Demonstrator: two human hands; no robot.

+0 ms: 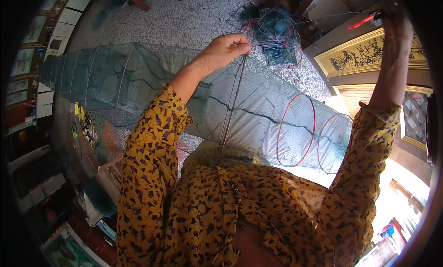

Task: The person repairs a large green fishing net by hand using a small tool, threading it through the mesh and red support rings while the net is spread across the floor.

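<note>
Net trap (258,115): fine green mesh, thin and translucent, matt, stretched over thin wire frames; two hoops (296,129) coated red, smooth. Rod (233,103) pinched by left hand (226,49): thin, dull, metal-like. Tool (364,20) in right hand (394,18): red, glossy plastic by appearance. Floor (184,22): speckled grey terrazzo, polished. Sleeves (147,151): soft printed cloth, mustard with dark flecks, matt

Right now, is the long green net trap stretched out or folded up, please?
Stretched out: the long green net trap runs full length across the floor, its hoops spaced apart, while the left hand pinches a frame rod.
</note>
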